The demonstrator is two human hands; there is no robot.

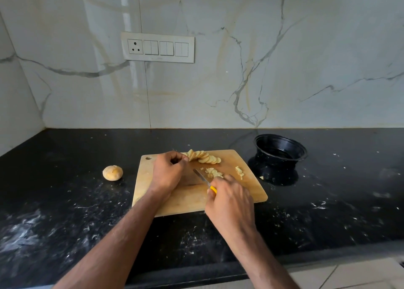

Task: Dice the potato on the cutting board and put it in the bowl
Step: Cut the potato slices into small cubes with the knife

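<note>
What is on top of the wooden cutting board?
On the cutting board: a row of potato slices, two small piles of diced potato, a knife and both hands. Anything under the hands is hidden.

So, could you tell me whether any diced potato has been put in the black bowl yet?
No, the black bowl looks empty, and the diced pieces lie on the cutting board.

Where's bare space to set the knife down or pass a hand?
Bare board along its near edge, between the two wrists. Bare counter left of the potato end, and between board and bowl only a narrow strip. Crowded: the board's far half, with slices, dice, left hand, and right hand on the knife.
</note>
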